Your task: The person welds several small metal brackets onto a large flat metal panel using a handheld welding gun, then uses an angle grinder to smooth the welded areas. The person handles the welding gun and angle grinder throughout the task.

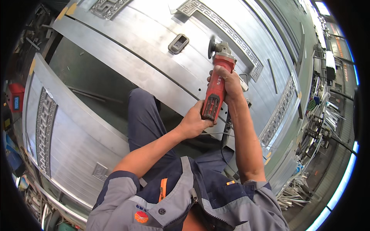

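I hold a red angle grinder [215, 88] with both my hands, a little right of the middle of the frame. My right hand [228, 82] is clenched around the upper part of its red body, just under the grey metal head, and the fingers wrap fully around it. My left hand [192, 124] grasps the lower end of the tool, where the dark rear grip is, and the thumb lies beside this end. The grinder stands nearly upright in the picture, its head pointing to the top of the frame, and the dark disc [211, 47] is at the left side of the head, over the surface of a large grey metal door panel [154, 34] that fills the upper middle. I cannot tell if the disc touches the metal. A black cable [222, 144] hangs from the bottom of the tool down to my lap. On the panel, left of the disc, there is a small rectangular handle recess [178, 43]. A second metal panel [73, 138] with an ornament strip lies at the left of the frame. My knee in dark blue trousers [142, 115] is in the centre, between the two panels.
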Available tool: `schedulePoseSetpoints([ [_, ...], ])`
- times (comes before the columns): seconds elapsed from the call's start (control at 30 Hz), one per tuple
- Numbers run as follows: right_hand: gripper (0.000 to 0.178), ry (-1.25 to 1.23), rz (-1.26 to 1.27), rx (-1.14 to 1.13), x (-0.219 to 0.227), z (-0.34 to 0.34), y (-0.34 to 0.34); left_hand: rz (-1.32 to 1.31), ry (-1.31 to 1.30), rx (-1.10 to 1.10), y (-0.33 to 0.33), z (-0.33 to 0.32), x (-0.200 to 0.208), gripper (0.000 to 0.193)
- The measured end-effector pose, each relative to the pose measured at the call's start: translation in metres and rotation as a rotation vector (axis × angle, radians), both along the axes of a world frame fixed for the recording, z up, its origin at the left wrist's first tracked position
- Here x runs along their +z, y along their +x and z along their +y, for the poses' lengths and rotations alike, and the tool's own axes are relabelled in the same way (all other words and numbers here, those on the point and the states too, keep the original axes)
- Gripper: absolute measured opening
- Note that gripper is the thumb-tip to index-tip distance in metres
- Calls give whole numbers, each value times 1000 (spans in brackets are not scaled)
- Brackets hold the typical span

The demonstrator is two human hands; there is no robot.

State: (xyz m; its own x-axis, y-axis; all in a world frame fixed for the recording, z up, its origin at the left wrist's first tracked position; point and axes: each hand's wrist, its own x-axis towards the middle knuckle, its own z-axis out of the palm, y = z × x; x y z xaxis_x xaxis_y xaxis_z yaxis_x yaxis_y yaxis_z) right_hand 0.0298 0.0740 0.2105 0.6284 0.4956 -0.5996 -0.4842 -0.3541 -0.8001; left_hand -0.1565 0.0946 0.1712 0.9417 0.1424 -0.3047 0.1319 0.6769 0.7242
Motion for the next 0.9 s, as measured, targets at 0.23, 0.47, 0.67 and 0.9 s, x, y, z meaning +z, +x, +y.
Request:
schedulePoseSetpoints([
  [0.23, 54, -566, -596, 676, -14, 49, 62, 78, -343, -106, 92, 54, -69, 65],
  [0.47, 43, -731, -904, 948, -41, 59, 79, 22, -616, 117, 154, 73, -92, 61],
  [0.67, 43, -725, -905, 974, -47, 66, 84, 13, -597, 153, 161, 75, -100, 60],
  [0.9, 41, -712, -940, 1018, -53, 65, 94, -25, -584, 150, 166, 77, -101, 58],
])
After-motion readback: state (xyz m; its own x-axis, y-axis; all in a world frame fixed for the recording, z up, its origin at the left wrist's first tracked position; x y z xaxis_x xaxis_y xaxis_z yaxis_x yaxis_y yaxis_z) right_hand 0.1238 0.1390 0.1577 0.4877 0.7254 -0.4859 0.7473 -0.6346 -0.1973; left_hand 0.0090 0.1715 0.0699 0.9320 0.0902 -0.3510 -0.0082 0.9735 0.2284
